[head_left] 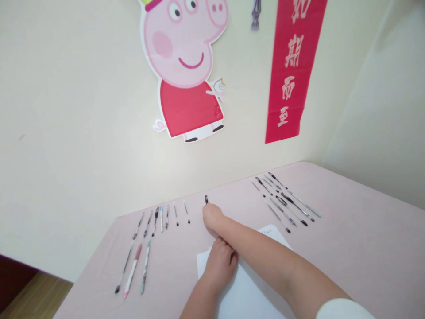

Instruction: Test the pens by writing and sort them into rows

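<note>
Black-capped pen (206,199) at far side of pink tabletop (358,261) — dark end juts just past right hand (213,217), rest hidden. Right fingers out of sight; clamped or merely touching, cannot tell. Left hand (219,266) over white paper (254,288), beneath right forearm — fingers curled, partly covered, grip unclear.

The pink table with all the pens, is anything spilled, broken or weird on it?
Nothing stands out as spilled or clearly broken. The pens lie in loose groups, not all slanting the same way, and one black-topped pen pokes out past the right hand.
</note>
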The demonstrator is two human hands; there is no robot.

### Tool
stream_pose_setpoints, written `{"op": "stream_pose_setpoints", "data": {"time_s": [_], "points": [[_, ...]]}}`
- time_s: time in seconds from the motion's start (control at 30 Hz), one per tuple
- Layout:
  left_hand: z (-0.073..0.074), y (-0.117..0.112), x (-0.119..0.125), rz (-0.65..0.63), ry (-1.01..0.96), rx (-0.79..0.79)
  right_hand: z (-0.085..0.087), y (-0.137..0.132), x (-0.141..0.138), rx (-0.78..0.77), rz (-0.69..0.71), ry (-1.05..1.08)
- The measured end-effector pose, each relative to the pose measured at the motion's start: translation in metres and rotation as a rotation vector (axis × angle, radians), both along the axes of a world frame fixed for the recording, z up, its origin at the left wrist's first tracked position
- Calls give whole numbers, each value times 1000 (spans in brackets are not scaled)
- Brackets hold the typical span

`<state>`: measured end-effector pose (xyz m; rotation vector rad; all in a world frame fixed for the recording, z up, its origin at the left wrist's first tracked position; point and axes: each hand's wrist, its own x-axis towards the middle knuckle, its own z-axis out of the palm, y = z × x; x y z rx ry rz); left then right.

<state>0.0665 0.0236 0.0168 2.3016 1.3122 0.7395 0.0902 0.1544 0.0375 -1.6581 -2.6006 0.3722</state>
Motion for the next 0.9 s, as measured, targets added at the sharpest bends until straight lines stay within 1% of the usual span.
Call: {"op": "stream_pose_setpoints", "data": {"time_s": [0.1,0.23,0.43,0.5,0.57,0.63,0.73,0.83,0.9], "points": [[-2,0,-1,-4,-41,-29,-1,0,-17,-21,40,8],[-4,-1,-2,-4,-123,-60,-2,2,-33,-1,68,35],[5,-5,1,101,-262,-193,-4,8,-43,51,67,93],[7,-6,1,122,-282,-244,-4,8,-44,57,56,108],[6,-6,2,134,-277,-260,-4,7,-44,62,41,124],[5,-5,1,113,-247,-213,-3,5,-41,69,19,146],[4,-2,0,10,-143,-91,2,2,-29,95,-33,178],[5,-1,-1,-42,-12,-33,10,3,-2,124,-94,182],[5,0,-2,-43,46,-16,17,5,26,136,-145,159]]}}
